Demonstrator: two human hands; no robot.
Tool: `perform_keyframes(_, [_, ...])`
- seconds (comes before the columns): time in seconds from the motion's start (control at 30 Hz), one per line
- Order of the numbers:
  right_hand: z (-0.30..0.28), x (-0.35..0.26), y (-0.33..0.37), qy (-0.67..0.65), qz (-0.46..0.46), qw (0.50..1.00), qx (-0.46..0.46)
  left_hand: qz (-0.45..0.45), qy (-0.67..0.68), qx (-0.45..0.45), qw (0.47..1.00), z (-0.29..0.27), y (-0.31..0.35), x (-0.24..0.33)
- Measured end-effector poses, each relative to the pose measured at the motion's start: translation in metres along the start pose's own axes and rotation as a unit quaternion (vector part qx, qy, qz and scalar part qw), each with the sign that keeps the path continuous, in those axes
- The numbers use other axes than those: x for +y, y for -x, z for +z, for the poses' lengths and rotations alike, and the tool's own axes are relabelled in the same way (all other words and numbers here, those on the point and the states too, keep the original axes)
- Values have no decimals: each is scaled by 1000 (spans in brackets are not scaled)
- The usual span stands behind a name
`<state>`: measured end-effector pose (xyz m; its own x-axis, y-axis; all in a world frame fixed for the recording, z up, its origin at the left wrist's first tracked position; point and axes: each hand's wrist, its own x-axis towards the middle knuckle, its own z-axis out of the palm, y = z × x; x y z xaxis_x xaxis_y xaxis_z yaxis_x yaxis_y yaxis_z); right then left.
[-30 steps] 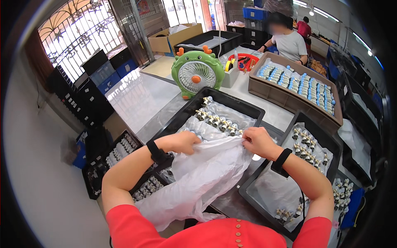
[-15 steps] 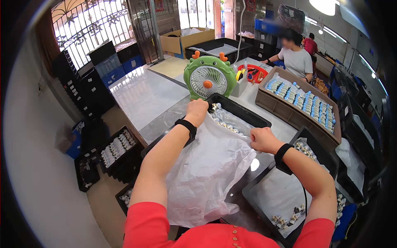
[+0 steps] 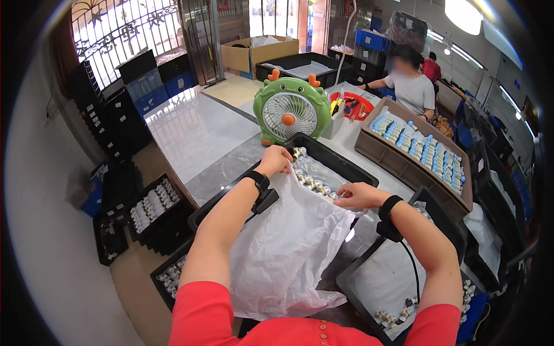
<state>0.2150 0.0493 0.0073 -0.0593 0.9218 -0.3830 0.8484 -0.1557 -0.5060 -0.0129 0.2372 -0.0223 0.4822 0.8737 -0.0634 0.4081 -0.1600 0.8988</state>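
While the left hand (image 3: 276, 161) pinches the far edge of a thin white plastic sheet (image 3: 288, 248) near the back corner of a black tray (image 3: 340, 164), the right hand (image 3: 355, 196) is closed on the same sheet's edge farther to the right, fingers curled over the film where it meets a row of small pale metal-tipped parts (image 3: 311, 181). Both hands grip the sheet; it drapes from the tray toward the person's body, crumpled and hanging over the near rim, covering most of what the tray holds. Only a strip of parts shows uncovered along the far side. Black wristbands sit on both wrists, and a cord runs down from the right one. Beyond the tray stands a green desk fan (image 3: 288, 112) with orange horns, just behind the tray's far rim on the grey surface (image 3: 231, 167). To the right, a brown tray (image 3: 369, 153) of blue-capped pieces lies well apart, with another person seated behind it. A likely risk, judging from the grip, is that a sharp tug on the film would drag or tip the loose parts under it out of their rows; the fan's draught could also lift the light sheet.
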Motion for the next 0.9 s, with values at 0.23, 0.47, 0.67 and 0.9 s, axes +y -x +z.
perform_keyframes(0.23, [-2,7,-1,11,-71,997,-23,166,-229,32,959,-7,10,-9])
perform_keyframes(0.47, [11,13,-17,183,26,972,145,201,-379,61,901,12,4,-8])
perform_keyframes(0.67, [10,17,-30,352,77,927,109,214,-455,35,864,44,3,-13])
perform_keyframes(0.9, [-32,-34,-76,248,-28,950,186,189,-314,99,925,41,28,-5])
